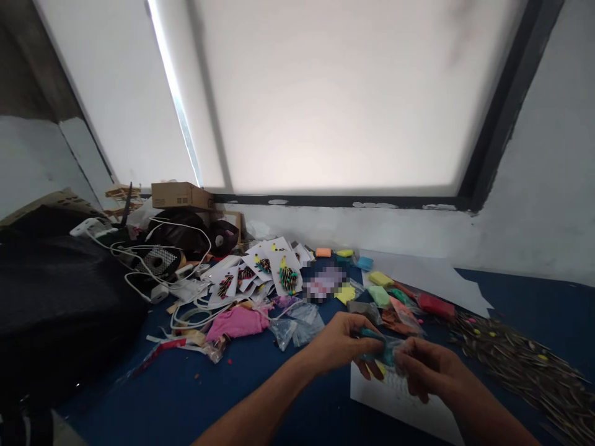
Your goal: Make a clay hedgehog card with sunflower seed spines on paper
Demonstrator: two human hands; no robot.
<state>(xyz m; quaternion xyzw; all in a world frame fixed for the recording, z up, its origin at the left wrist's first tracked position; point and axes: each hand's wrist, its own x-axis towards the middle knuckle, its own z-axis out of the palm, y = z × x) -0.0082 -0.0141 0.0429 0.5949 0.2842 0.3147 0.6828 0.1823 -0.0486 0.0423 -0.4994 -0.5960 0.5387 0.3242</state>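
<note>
My left hand (pixel 346 341) is closed round a teal lump of modelling clay (pixel 369 334) in clear plastic, held above the table. Pinched in the fingers of my right hand (pixel 427 368) is the crinkled end of the clear plastic bag (pixel 396 351). Under both hands lies a white sheet of paper (pixel 400 402), with a bit of yellow on it partly hidden by my fingers. Just beyond them are an orange-brown clay packet (pixel 397 319), a green clay block (pixel 379 296) and a red clay block (pixel 437 306).
Striped seeds (pixel 525 359) are heaped at the right. White cards (pixel 283 272) with seed-and-clay figures overlap at the back, near pink cloth-like material (pixel 239 322) and white cables (pixel 186 303). A black bag (pixel 69 303) fills the left side; a cardboard box (pixel 179 195) stands behind.
</note>
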